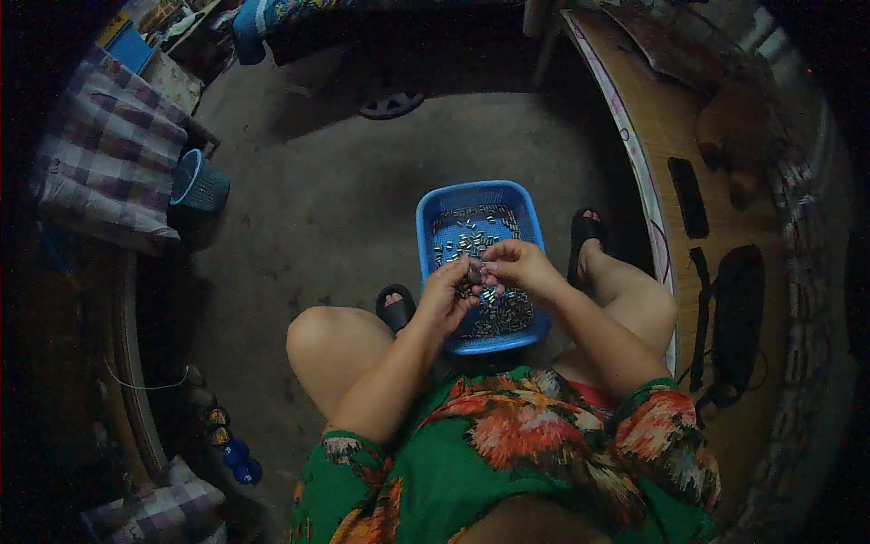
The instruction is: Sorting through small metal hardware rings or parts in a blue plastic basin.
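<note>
Left hand (444, 288) holds a small dark piece (476, 270) above the blue basket (498, 345) of small metallic pieces (506, 315); right hand (524, 267) is narrowed to a pinch beside it, whether gripping I cannot tell. I judge it light, stiff, slippery, hardly fragile: best held by its sides.

You have no legible text, number, label or sign on view. The two blue round objects (243, 462), well left of your left hand (448, 296), are pale-marked, but unreadable.
</note>
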A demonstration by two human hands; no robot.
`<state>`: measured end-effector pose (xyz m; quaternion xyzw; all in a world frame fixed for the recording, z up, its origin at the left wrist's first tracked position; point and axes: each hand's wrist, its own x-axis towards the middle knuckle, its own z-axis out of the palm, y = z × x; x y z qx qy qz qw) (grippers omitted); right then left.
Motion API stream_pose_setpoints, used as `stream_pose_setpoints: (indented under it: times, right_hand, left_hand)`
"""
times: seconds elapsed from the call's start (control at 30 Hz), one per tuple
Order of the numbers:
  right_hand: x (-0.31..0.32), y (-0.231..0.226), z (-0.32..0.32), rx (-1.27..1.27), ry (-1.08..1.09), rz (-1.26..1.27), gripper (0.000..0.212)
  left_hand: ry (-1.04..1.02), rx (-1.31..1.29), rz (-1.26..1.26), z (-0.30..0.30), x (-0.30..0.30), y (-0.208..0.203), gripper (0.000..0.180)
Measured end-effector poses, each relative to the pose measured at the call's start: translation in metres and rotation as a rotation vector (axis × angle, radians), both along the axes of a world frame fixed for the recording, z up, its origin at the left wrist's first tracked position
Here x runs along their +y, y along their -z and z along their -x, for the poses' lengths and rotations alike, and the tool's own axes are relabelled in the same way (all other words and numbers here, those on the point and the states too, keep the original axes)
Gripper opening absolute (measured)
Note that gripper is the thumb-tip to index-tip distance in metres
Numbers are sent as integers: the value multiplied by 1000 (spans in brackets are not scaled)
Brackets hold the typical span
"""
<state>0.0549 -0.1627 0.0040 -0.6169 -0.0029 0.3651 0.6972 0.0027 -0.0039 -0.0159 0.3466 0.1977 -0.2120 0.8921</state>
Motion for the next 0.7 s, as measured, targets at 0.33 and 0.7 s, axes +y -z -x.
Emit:
stream_pose_setpoints:
  times: [0.33,0.7]
  right_hand:
    - [3,6,2,-126,-32,160,16]
    - [8,16,4,-306,17,73,17]
  left_hand:
    - [-8,32,27,0,0,2,20]
    - [-21,46,14,1,0,-2,23]
